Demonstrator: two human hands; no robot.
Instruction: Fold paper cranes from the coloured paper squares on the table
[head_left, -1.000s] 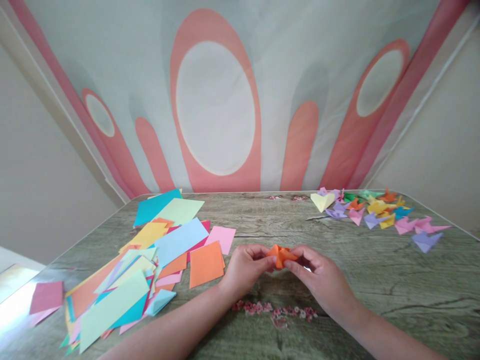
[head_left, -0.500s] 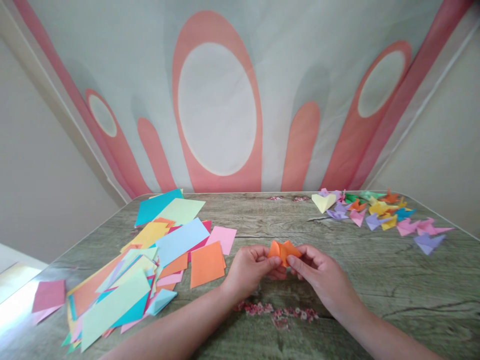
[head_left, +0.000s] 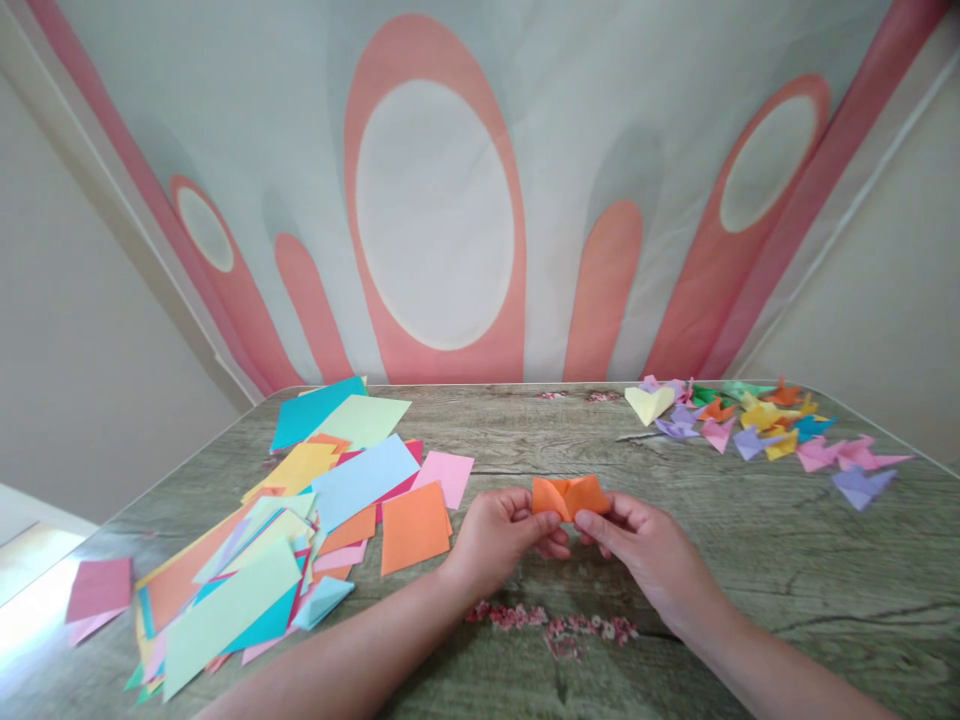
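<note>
A small piece of folded orange origami paper [head_left: 571,496] is held up between both hands over the middle of the table. My left hand [head_left: 510,535] pinches its left part, the thumb pressing near the lower middle. My right hand [head_left: 634,535] grips the other side in the same way, thumb in front and fingers behind. Two flaps meet at the paper's centre. The fingers behind it are partly hidden.
Loose coloured paper sheets [head_left: 232,620] spread over the left side, with an orange square [head_left: 415,528] nearest my left hand. A folded light-blue piece [head_left: 324,603] lies beside them. Several folded paper birds [head_left: 750,445] and a cream paper heart [head_left: 649,404] lie at the back right of the wooden table [head_left: 750,540].
The orange paper has been opened out wider and flatter between my thumbs; its pointed top edge is now straighter. Both hands stay nearly in place.
</note>
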